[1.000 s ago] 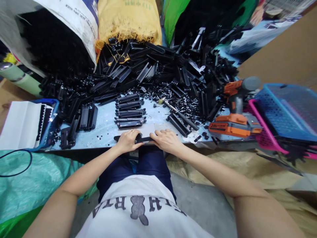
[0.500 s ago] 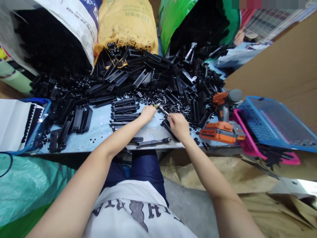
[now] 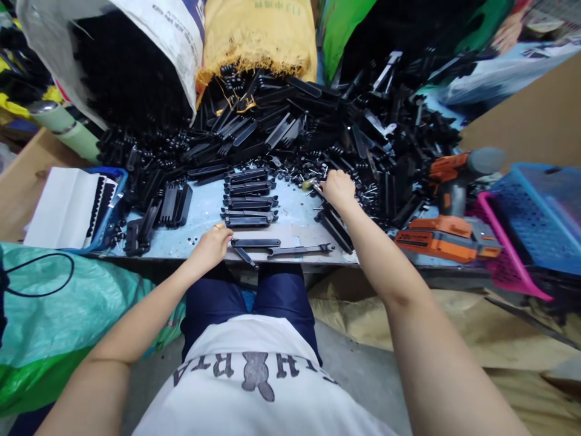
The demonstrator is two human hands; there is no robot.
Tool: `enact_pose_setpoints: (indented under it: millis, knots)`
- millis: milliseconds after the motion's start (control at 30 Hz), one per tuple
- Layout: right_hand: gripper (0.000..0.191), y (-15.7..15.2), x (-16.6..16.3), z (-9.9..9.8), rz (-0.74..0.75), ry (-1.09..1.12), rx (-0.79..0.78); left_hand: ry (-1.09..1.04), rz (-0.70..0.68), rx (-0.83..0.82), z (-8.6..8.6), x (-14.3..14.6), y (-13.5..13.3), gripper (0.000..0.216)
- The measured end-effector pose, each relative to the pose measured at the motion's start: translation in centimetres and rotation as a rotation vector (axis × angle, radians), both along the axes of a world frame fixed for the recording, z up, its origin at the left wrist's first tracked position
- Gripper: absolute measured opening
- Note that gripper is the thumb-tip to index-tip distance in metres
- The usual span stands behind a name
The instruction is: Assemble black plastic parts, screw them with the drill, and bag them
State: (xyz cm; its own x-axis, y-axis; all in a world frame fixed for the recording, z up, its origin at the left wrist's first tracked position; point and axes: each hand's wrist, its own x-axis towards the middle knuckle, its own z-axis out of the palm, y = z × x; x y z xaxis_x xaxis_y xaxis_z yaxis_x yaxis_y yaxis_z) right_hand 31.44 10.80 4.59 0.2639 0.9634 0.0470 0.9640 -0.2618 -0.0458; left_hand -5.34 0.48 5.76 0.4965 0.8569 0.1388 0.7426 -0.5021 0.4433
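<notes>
My left hand rests at the near edge of the pale blue table, fingers curled beside the left end of a long black plastic part; a slim black bar lies to its right. My right hand reaches further out, fingers closed around a screwdriver with a yellow-green tip, at the edge of a scatter of small screws. A neat stack of black parts sits between the hands.
A big heap of black plastic parts covers the far table, spilling from open sacks. An orange cordless drill lies right, beside blue and pink baskets. A blue tray with white paper sits left.
My left hand has come back from the screws to the near edge beside the long black part. My right hand has moved further out onto the screwdriver.
</notes>
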Motion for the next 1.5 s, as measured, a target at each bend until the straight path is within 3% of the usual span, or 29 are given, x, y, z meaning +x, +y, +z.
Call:
enact_pose_setpoints:
  millis: [167, 333, 467, 633, 767, 900, 1033, 1233, 1400, 1500]
  knots:
    - [0.026, -0.9, 0.3, 1.3, 0.107, 0.076, 0.098, 0.191, -0.036, 0.019, 0.6, 0.3, -0.6, 0.025]
    - [0.024, -4.1, -2.9, 2.2, 0.303, 0.385, 0.27, 0.279, -0.053, 0.065, 1.2, 1.8, -0.8, 0.032]
    - [0.021, -7.7, -6.3, 2.4, 0.539, 0.544, 0.172, 0.276, -0.032, 0.06, 0.6, 2.3, -1.2, 0.032]
    - [0.015, -11.1, -7.7, 2.5, 0.549, 0.668, -0.041, -0.011, 0.057, 0.188, -2.0, 1.4, -1.8, 0.022]
    - [0.012, -12.1, -8.3, 3.0, 0.636, 0.559, -0.133, -0.107, -0.027, 0.301, -4.3, 0.9, -1.8, 0.024]
    - [0.014, -12.0, -9.5, 4.1, 0.751, 0.305, -0.224, -0.093, -0.125, 0.285, -5.3, 0.3, -1.4, 0.027]
    - [0.016, -11.5, -10.6, 5.2, 0.838, 0.065, -0.308, -0.022, -0.099, 0.3, -5.2, 0.1, -1.3, 0.027]
    - [0.015, -10.8, -11.8, 5.9, 0.968, -0.077, -0.339, 0.014, 0.009, 0.345, -4.3, 1.2, -2.0, 0.023]
    - [0.017, -10.0, -12.5, 6.2, 0.997, -0.081, -0.374, 0.002, -0.1, 0.356, -4.2, 3.3, -2.3, 0.023]
    - [0.012, -9.8, -12.5, 5.4, 0.981, -0.034, -0.37, 0.026, -0.186, 0.312, -4.1, 4.9, -2.4, 0.029]
